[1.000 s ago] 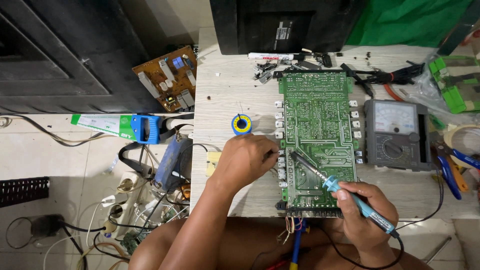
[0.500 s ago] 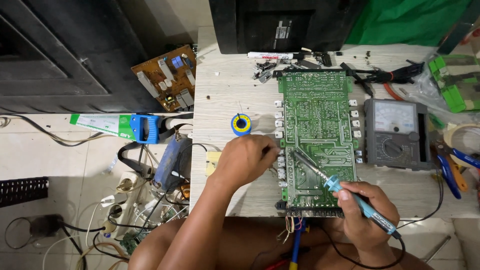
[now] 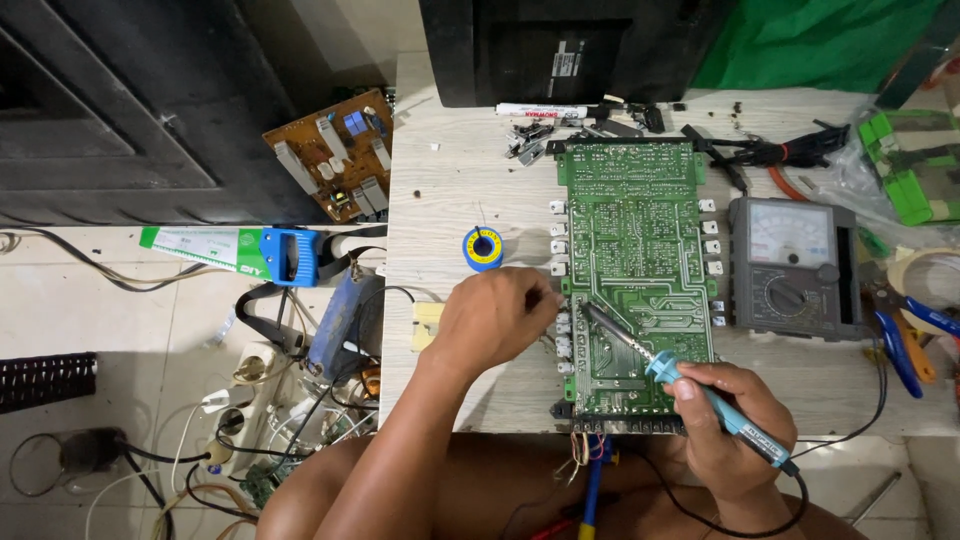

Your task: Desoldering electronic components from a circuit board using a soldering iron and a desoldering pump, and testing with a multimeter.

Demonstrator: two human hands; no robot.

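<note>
The right hand [image 3: 728, 428] was wrapped around the blue handle of a soldering iron [image 3: 690, 386], its metal tip laid down on the lower left part of the green circuit board [image 3: 634, 260]. That board lay solder side up on the pale wooden table [image 3: 450, 180], between a blue and yellow solder spool [image 3: 483, 247] and a grey analogue multimeter [image 3: 793, 265]. The left hand [image 3: 495, 318] rested at the board's left edge beside the row of white connectors, its fingers curled inward and pinched together near the iron's tip; whether anything thin sat between them could not be made out.

Compared with half a second before, very little had changed: the left hand had kept its place at the board's edge, the iron had held the same slant, and the board had not shifted. A second earlier the left hand had sat a touch higher along the connector row.

On the floor to the left lay a brown circuit board [image 3: 333, 152] and a hand saw with a blue handle [image 3: 240, 250], amid loose cables. A white marker [image 3: 540, 110] lay at the table's far edge.
</note>
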